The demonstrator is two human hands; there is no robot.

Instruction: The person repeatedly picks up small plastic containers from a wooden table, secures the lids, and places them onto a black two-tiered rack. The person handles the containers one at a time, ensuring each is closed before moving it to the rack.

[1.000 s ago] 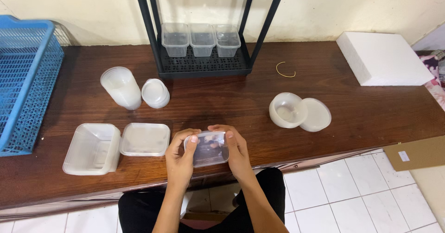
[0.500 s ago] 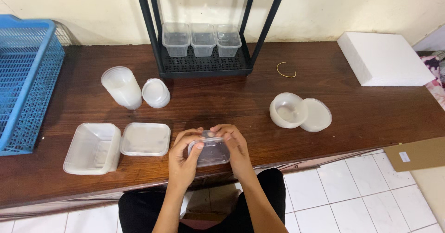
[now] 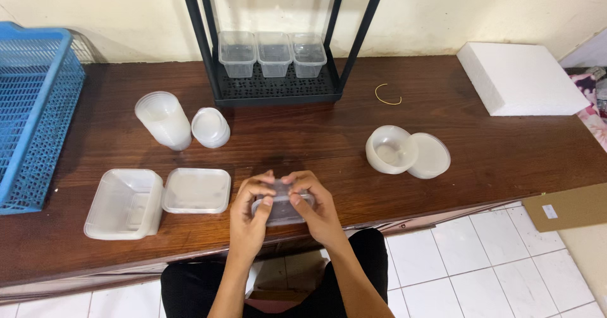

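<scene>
Both my hands grip a small clear plastic container with a lid (image 3: 280,209) at the near edge of the dark wooden table (image 3: 303,134). My left hand (image 3: 248,217) wraps its left side, thumb and fingertips on top. On the right side sits my right hand (image 3: 315,207), with its fingers pressed onto the lid. Most of the container is hidden under my fingers.
A square clear tub (image 3: 123,203) and flat lid (image 3: 196,190) lie at left. Stacked round tubs (image 3: 163,119) and lids (image 3: 210,127) sit behind. A round tub (image 3: 391,148) with lid (image 3: 429,155) is right. Black rack (image 3: 278,84) holds three clear tubs. Blue basket (image 3: 31,109), white foam block (image 3: 520,78), rubber band (image 3: 387,95).
My hands have drawn the small container slightly nearer and closed over its top; fingers now press on the lid where it was earlier held more openly.
</scene>
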